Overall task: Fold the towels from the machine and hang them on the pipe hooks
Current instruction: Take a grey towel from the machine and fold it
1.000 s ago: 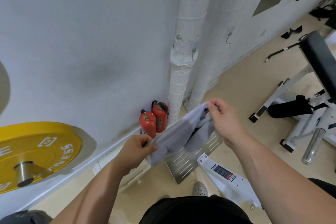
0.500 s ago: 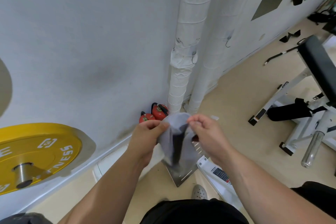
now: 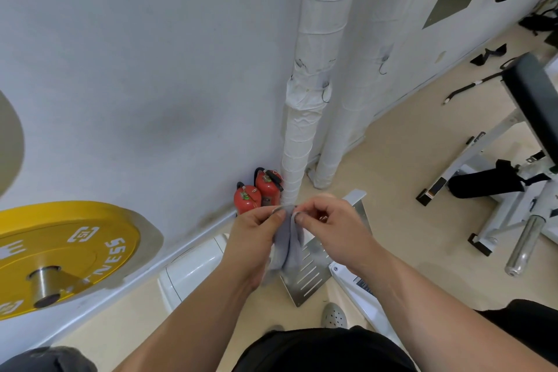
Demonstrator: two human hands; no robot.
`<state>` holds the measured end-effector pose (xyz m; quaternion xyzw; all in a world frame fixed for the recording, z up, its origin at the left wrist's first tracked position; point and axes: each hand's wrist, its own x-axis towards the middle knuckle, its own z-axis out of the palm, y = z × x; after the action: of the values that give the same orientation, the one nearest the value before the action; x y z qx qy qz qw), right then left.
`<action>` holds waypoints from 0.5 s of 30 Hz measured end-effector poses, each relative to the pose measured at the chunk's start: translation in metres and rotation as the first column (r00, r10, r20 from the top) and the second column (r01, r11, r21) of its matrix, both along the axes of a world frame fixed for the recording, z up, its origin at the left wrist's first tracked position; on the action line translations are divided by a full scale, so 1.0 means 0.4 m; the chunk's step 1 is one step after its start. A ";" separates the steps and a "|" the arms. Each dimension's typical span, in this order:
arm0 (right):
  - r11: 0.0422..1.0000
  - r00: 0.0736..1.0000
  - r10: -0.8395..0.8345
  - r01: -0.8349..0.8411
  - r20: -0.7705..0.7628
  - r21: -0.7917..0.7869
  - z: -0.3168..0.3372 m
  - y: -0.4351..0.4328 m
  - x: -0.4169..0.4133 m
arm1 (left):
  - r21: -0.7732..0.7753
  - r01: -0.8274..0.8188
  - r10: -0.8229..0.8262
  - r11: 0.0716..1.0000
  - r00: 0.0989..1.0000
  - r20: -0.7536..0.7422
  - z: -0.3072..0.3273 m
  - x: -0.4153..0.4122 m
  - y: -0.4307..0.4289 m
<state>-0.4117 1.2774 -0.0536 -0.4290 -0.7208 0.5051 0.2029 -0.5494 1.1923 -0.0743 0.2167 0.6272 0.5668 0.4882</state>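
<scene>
Wall (image 3: 120,69): we face a pale wall that fills the left and top of the view
Weight plate (image 3: 66,251): a yellow disc on a steel sleeve, low at our left, well apart from the towel
Bench (image 3: 531,100): a black pad on a white frame, off to our right
Pipes: two white-wrapped pipes rise from the floor, the front pipe (image 3: 314,69) and the rear pipe (image 3: 347,100) just beside it
Arms: both forearms come up from the bottom edge and converge at the middle
Left hand (image 3: 253,235): back toward us, thumb and forefinger pinching the towel's top edge
Right hand (image 3: 329,226): fingers curled, thumb and fingertips pinching the same edge, nearly touching the left
Towel (image 3: 290,248): grey, gathered narrow, held in the air between our hands; its long axis runs up and down, the free end pointing at the floor, in front of a slotted metal plate (image 3: 308,269)
Extinguishers (image 3: 247,199): two red ones at the front pipe's foot, just beyond our left hand
Hooks: a wire hook (image 3: 325,93) on the front pipe, another hook (image 3: 383,65) on the rear, both bare
</scene>
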 end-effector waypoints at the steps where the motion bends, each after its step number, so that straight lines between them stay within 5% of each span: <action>1: 0.996 0.998 0.024 -0.028 0.055 0.082 -0.003 0.005 0.002 | -0.008 -0.001 0.001 1.000 1.000 -0.020 -0.003 0.000 -0.001; 6: 0.956 0.978 0.181 -0.199 0.103 0.217 0.013 0.009 0.002 | -0.005 0.083 -0.083 0.997 0.990 -0.111 -0.007 -0.005 -0.004; 15: 0.966 0.998 0.047 -0.057 0.047 0.252 0.014 0.011 0.007 | -0.057 0.233 -0.240 0.971 0.958 -0.155 0.017 -0.002 -0.002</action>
<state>-0.4089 1.2819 -0.0478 -0.3908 -0.7943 0.4053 0.2281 -0.5502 1.1916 -0.0675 0.3256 0.6449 0.4729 0.5044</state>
